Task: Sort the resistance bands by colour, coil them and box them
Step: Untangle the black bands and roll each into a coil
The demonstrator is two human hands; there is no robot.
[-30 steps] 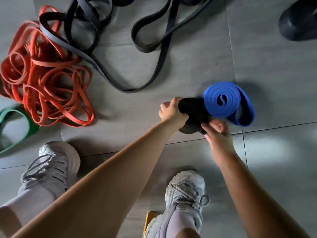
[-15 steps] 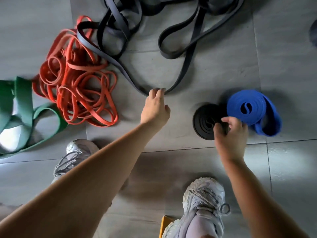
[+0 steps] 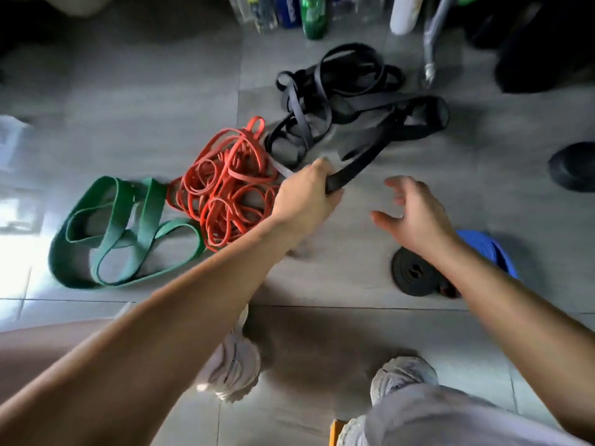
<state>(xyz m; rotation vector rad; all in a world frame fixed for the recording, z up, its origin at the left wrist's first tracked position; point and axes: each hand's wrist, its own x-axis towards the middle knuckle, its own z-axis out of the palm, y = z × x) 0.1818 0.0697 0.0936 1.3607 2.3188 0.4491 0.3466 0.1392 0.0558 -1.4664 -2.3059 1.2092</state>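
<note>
My left hand [image 3: 306,196] is shut on a loose black band [image 3: 360,162] that runs up into the tangled black pile [image 3: 347,91] on the grey tile floor. My right hand [image 3: 415,214] hovers open, fingers spread, just right of it and holds nothing. Below that hand a coiled black band [image 3: 410,276] lies flat, with a coiled blue band [image 3: 489,252] beside it, partly hidden by my forearm. A heap of thin orange bands [image 3: 225,188] sits left of my left hand, and wide green bands [image 3: 122,230] lie further left.
Several bottles [image 3: 309,14] stand along the far edge. A dark round object [image 3: 573,165] lies at the right edge, and a metal pole [image 3: 431,49] leans at the back right. My white shoes [image 3: 235,362] are near the bottom, beside a yellow corner [image 3: 335,432].
My left hand has closed on the loose black band and lifted it. My right hand let go of the black coil and rose, open. The view tilted up, showing the bottles.
</note>
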